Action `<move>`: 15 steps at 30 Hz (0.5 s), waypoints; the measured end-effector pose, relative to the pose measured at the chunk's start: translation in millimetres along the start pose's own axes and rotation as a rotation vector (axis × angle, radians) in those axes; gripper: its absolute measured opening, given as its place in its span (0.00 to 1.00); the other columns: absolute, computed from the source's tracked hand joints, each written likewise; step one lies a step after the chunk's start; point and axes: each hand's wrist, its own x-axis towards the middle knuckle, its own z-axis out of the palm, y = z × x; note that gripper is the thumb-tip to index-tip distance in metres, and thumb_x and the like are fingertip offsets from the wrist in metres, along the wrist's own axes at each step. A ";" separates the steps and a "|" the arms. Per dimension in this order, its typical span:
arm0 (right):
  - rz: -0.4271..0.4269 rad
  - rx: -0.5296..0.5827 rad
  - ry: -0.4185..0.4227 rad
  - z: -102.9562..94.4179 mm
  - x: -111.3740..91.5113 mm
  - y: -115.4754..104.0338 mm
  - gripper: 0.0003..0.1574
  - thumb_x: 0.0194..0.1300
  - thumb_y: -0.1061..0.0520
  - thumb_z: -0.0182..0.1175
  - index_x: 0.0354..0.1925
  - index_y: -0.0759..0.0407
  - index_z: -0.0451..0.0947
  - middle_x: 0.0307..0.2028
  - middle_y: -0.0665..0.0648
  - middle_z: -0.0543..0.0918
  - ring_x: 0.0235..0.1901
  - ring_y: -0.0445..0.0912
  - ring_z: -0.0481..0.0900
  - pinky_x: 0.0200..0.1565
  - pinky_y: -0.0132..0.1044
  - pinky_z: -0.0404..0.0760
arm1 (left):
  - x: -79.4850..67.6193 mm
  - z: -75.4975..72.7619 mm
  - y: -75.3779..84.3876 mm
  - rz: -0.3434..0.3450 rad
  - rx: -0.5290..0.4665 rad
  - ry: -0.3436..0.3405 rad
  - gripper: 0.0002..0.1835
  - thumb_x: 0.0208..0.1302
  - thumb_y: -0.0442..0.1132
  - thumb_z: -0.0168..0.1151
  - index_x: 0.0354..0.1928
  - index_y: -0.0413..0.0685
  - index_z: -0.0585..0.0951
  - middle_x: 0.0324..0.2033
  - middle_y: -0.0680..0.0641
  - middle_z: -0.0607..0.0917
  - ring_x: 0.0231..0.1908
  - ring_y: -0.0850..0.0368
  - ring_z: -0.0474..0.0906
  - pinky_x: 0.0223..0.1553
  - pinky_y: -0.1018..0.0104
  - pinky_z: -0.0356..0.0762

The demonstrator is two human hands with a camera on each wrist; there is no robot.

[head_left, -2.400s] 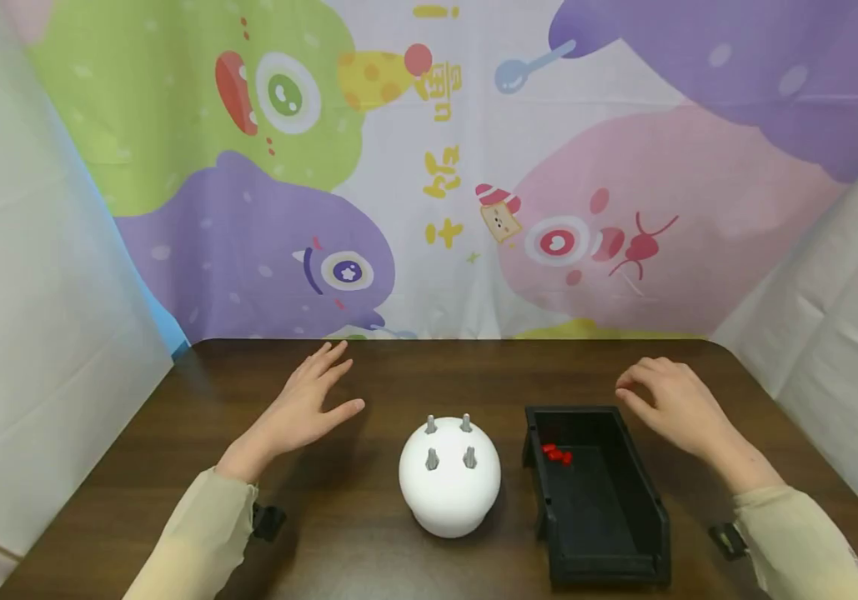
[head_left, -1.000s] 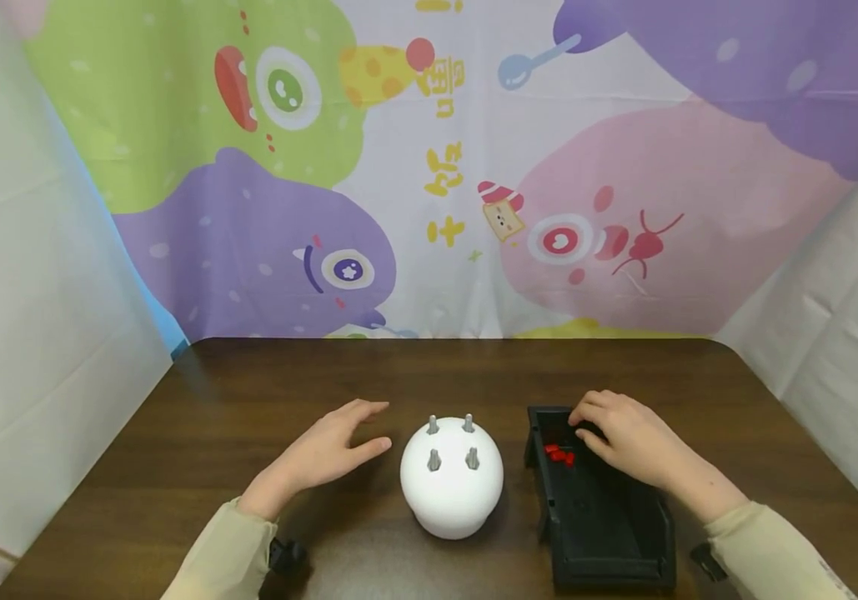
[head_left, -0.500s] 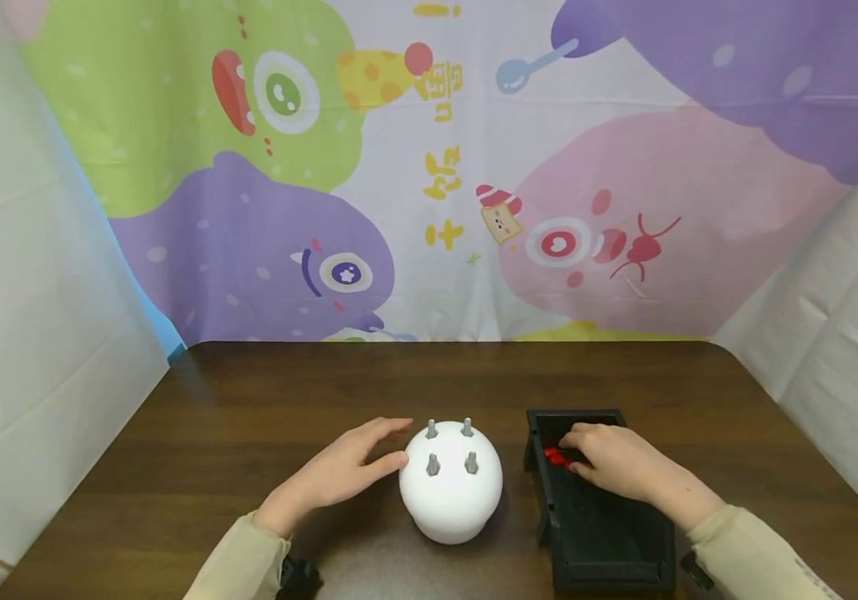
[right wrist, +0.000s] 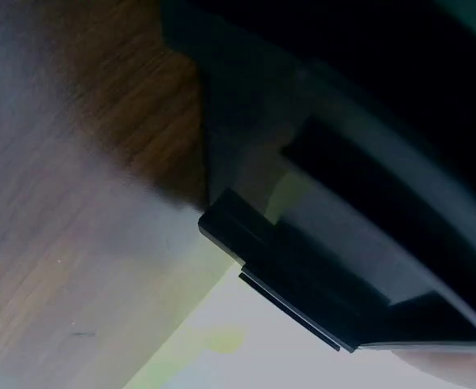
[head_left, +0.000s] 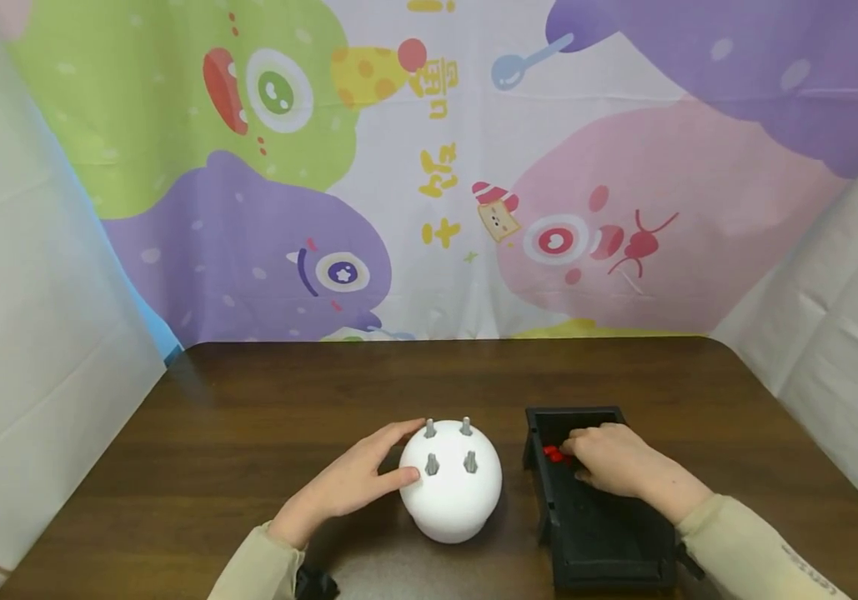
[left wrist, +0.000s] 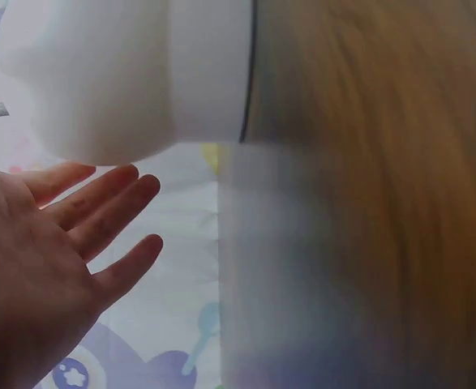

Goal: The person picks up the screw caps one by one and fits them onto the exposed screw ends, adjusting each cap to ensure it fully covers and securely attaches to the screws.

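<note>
A white rounded object (head_left: 449, 500) with several grey metal studs (head_left: 469, 462) on top stands mid-table. My left hand (head_left: 357, 479) rests against its left side, thumb on the front and fingers behind. In the left wrist view those fingers are spread and nearly straight beside the white object (left wrist: 100, 81). My right hand (head_left: 612, 461) reaches down into a black tray (head_left: 609, 571), its fingers bent at several small red pieces (head_left: 552, 454) near the far end. Its fingertips are partly hidden, and I cannot tell whether they pinch a piece. The tray's side (right wrist: 343, 178) fills much of the right wrist view.
The brown wooden table (head_left: 248, 400) holds the tray to the right of the white object. A cartoon-printed cloth (head_left: 444, 283) hangs behind its far edge. White cloth walls (head_left: 46, 333) rise on both sides.
My left hand has come in from the left and now touches the white object. My right hand has moved from right of the tray down into it, at the red pieces.
</note>
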 end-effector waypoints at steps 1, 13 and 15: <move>-0.004 -0.002 0.003 0.2 0.7 -0.4 0.14 0.46 0.55 0.70 0.34 0.57 0.81 0.27 0.51 0.78 0.26 0.44 0.76 0.29 0.41 0.74 | -0.4 0.6 0.4 -0.005 -0.008 -0.001 0.35 0.59 0.57 0.56 0.67 0.59 0.59 0.62 0.54 0.66 0.60 0.55 0.65 0.55 0.48 0.65; -0.013 0.004 0.055 4.6 6.5 -2.5 0.08 0.49 0.57 0.68 0.24 0.55 0.77 0.21 0.49 0.73 0.20 0.43 0.72 0.24 0.39 0.71 | 2.1 7.9 3.6 -0.043 -0.101 -0.090 0.54 0.43 0.61 0.68 0.69 0.59 0.49 0.65 0.53 0.59 0.61 0.58 0.62 0.56 0.52 0.64; -0.014 0.017 0.048 4.2 6.5 -2.2 0.08 0.50 0.57 0.68 0.24 0.55 0.76 0.21 0.49 0.72 0.20 0.43 0.71 0.24 0.38 0.71 | 3.0 9.2 3.2 -0.032 -0.099 -0.088 0.55 0.42 0.61 0.69 0.69 0.59 0.49 0.65 0.54 0.59 0.60 0.59 0.63 0.56 0.53 0.64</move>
